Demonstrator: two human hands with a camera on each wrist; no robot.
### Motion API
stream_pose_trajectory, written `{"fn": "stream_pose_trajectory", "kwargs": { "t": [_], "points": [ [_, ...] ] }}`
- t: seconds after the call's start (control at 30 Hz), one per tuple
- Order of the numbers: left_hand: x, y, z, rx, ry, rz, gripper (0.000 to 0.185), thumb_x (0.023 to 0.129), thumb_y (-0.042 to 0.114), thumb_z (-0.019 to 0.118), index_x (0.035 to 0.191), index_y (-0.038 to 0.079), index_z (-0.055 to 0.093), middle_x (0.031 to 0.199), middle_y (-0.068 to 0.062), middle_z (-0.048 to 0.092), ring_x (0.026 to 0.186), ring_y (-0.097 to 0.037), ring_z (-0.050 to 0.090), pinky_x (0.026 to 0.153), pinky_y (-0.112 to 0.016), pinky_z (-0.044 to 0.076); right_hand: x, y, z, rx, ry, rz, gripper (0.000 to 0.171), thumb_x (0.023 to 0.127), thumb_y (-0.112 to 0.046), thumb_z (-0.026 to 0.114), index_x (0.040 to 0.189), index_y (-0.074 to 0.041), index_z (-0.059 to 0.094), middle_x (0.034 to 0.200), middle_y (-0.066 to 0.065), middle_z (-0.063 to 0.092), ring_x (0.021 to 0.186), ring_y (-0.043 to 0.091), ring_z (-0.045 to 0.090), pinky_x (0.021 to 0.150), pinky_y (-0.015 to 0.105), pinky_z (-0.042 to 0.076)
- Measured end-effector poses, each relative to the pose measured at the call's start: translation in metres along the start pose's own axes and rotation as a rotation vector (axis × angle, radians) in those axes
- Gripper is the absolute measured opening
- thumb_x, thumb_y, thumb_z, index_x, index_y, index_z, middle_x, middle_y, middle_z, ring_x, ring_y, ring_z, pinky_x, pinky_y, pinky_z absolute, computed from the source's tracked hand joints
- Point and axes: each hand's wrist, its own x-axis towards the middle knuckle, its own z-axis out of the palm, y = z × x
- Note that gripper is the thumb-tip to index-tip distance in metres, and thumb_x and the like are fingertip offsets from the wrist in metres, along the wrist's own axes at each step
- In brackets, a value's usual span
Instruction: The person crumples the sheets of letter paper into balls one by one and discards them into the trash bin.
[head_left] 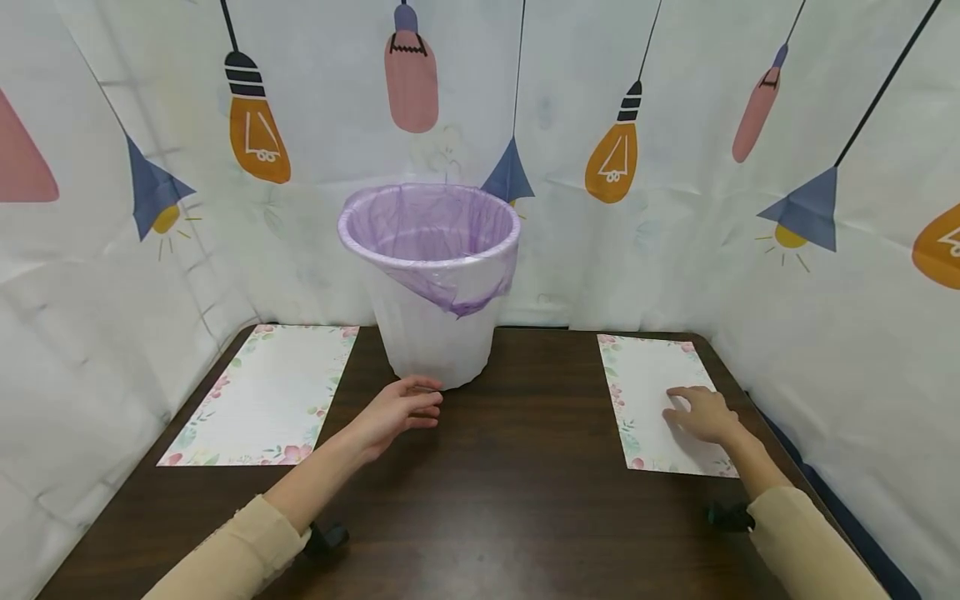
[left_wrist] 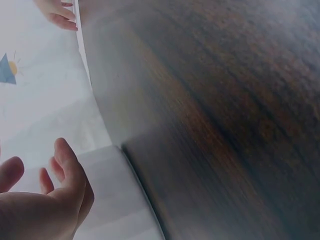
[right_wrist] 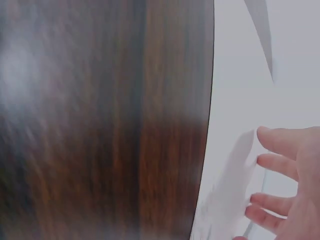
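Note:
In the head view a white trash bin (head_left: pixel 435 333) stands upright at the back of the table, with a purple plastic bag (head_left: pixel 480 287) lining it and folded over its rim. Just in front of the bin's base is my left hand (head_left: pixel 405 408), its fingers loosely bent and holding nothing. The left wrist view shows that hand (left_wrist: pixel 55 205) with thumb and fingers apart. On the right, my right hand (head_left: pixel 701 414) hovers close over a flower-bordered sheet of paper (head_left: pixel 652 367). Its fingers (right_wrist: pixel 280 165) are spread and empty in the right wrist view, casting a shadow on the paper.
A second flower-bordered sheet (head_left: pixel 270 392) lies on the left side of the dark wooden table (head_left: pixel 525 500). White cloth printed with hanging lamps (head_left: pixel 258 137) encloses the table's back and sides. Dark wrist straps (head_left: pixel 326 537) show near both sleeves.

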Motion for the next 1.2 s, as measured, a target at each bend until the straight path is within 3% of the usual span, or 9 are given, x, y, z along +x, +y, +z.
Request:
{"fn": "stream_pose_trajectory", "kwargs": {
  "t": [0.13,0.27,0.53,0.6,0.67,0.8,0.97,1.2],
  "points": [
    [0.0,-0.001,0.0,0.008,-0.014,-0.005,0.043,0.104,0.014,0.061,0.138,-0.01,0.049,0.133,-0.026,0.052,0.113,-0.043,0.058,0.094,-0.041,0.055,-0.003,-0.01,0.0,0.019,0.004,-0.071,0.048,0.099,-0.026,0.064,0.132,0.009,0.06,0.13,0.042,0.051,0.121,0.064,0.042,0.091,0.077,0.04],
    [0.0,0.0,-0.001,0.017,-0.022,-0.01,0.043,0.104,0.016,0.061,0.138,-0.008,0.05,0.134,-0.026,0.051,0.112,-0.041,0.059,0.095,-0.041,0.054,-0.006,-0.018,-0.002,0.073,0.002,-0.119,0.043,0.099,-0.022,0.066,0.126,0.012,0.063,0.117,0.037,0.06,0.104,0.05,0.06,0.082,0.059,0.053],
    [-0.002,0.0,-0.002,0.021,-0.023,-0.011,0.038,0.104,0.016,0.062,0.135,-0.004,0.054,0.132,-0.023,0.053,0.111,-0.04,0.058,0.094,-0.041,0.055,-0.001,-0.03,-0.008,0.213,-0.05,-0.099,0.039,0.102,-0.025,0.065,0.125,0.006,0.064,0.099,0.015,0.071,0.08,0.027,0.067,0.067,0.043,0.055],
    [-0.003,0.0,-0.002,0.022,-0.025,-0.011,0.037,0.104,0.016,0.062,0.134,-0.004,0.054,0.132,-0.022,0.052,0.112,-0.04,0.057,0.094,-0.042,0.055,0.003,-0.026,-0.008,0.226,-0.026,-0.114,0.038,0.101,-0.025,0.066,0.125,0.005,0.065,0.104,0.018,0.071,0.086,0.032,0.068,0.071,0.046,0.056],
    [-0.003,-0.001,-0.002,0.022,-0.031,-0.012,0.038,0.104,0.016,0.062,0.134,-0.004,0.054,0.134,-0.023,0.051,0.113,-0.041,0.056,0.094,-0.042,0.054,0.006,-0.02,-0.007,0.226,0.005,-0.114,0.041,0.1,-0.025,0.068,0.128,0.004,0.064,0.119,0.026,0.066,0.104,0.044,0.064,0.083,0.056,0.054],
    [-0.003,-0.002,-0.001,0.019,-0.049,-0.013,0.038,0.104,0.017,0.062,0.134,-0.004,0.054,0.136,-0.024,0.049,0.113,-0.04,0.056,0.095,-0.043,0.054,0.009,-0.005,-0.004,0.229,-0.004,-0.086,0.05,0.098,-0.025,0.071,0.137,0.002,0.058,0.146,0.038,0.044,0.132,0.06,0.038,0.099,0.075,0.037],
    [-0.004,-0.003,0.0,0.022,-0.058,-0.019,0.037,0.104,0.017,0.062,0.133,-0.005,0.054,0.135,-0.024,0.049,0.111,-0.037,0.056,0.095,-0.044,0.054,0.007,0.003,0.002,0.224,-0.048,-0.137,0.049,0.095,-0.023,0.072,0.137,0.001,0.06,0.147,0.037,0.043,0.136,0.061,0.034,0.102,0.076,0.032],
    [-0.002,-0.003,0.001,0.026,-0.077,-0.016,0.041,0.105,0.015,0.06,0.137,-0.009,0.05,0.136,-0.025,0.049,0.112,-0.039,0.056,0.094,-0.044,0.054,0.004,-0.003,0.01,0.166,0.007,-0.226,0.044,0.09,-0.017,0.077,0.129,0.001,0.066,0.139,0.038,0.049,0.132,0.061,0.038,0.101,0.077,0.032]
  ]
}}
